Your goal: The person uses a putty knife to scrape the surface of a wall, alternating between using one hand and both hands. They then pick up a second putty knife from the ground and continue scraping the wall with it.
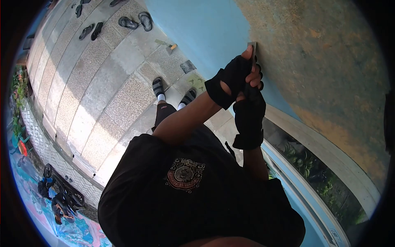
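Two hands, one flat scraper (254, 57) at the wall's (321, 78) blue-paint border. Left hand (233, 78) pinches it, thumb near the tip; right hand (250, 113) closes lower down (grip mostly hidden). Likely light, stiff; hold low, brace the flat, thumb off the edge.

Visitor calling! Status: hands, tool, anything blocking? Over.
Left hand gripping flat blade. Right hand close beside it, hold partly hidden. Blade where blue paint meets brown wall patch. No obstruction visible there.
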The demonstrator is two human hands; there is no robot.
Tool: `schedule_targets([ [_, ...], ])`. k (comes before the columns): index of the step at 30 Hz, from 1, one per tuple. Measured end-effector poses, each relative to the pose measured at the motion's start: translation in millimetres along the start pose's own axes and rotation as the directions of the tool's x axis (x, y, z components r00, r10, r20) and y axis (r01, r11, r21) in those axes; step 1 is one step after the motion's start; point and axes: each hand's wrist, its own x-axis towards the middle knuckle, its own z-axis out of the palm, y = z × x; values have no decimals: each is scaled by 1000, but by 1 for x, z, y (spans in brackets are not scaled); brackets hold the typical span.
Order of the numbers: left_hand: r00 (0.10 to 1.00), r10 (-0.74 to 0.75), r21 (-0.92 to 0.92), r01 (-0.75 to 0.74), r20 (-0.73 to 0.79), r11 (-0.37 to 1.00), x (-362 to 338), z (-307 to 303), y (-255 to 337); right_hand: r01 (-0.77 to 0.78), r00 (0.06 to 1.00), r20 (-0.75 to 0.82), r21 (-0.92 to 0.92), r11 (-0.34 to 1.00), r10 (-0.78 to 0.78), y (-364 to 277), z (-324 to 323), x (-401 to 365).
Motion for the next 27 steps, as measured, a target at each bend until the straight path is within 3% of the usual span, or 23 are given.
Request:
schedule_targets([
  [2,1000,2,-16,-2,8,1000,0,2,3,47,999,-3,20,999,-47,-9,2,2],
  [4,999,-10,43,12,-33,999,-4,12,-6,-133,990,-47,37,990,135,-16,-3,-6],
  [8,999,4,-1,-4,32,1000,0,3,4,-164,986,-2,-32,986,164,-13,-3,-4],
  [11,999,-14,39,15,-40,999,-6,16,0,-115,992,-54,3,993,115,-13,0,-6],
  [14,1000,-5,59,5,-1,998,-4,12,3,-48,995,-93,-41,998,44,-11,4,0],
  [16,1000,11,46,-11,11,999,0,5,10,98,994,-40,-48,994,-100,-8,9,9],
  [18,999,37,50,-38,26,998,1,6,11,79,995,-55,-10,997,-79,-9,9,5],
  [20,1000,-31,18,31,1,999,-5,12,1,-92,993,-75,17,996,93,-13,3,-6],
  [24,1000,-10,-38,11,29,999,-1,5,6,-114,993,-16,-31,993,114,-17,3,1],
  [27,1000,-11,-7,11,-29,1000,-1,6,9,-48,999,-25,-5,999,48,-22,6,4],
])
